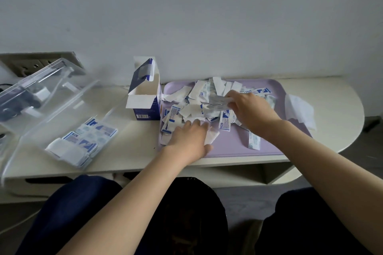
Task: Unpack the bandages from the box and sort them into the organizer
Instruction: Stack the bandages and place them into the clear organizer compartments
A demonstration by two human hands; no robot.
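A heap of white-and-blue wrapped bandages [199,105] lies on a lilac tray [238,147]. My left hand [190,141] lies palm down on the near left part of the heap, fingers curled over several white bandages. Over the middle of the heap, my right hand [250,107] pinches a few bandages. The blue-and-white bandage box [145,93] stands open and upright just left of the tray. Further left sits the clear plastic organizer [68,122], lid raised, with rows of bandages [83,141] in its near end.
The tray sits on a cream table [132,151] against a white wall. A crumpled white tissue [298,109] lies at the tray's right end. A wall socket plate [35,64] is behind the organizer's lid. The table's front edge runs just beneath my forearms.
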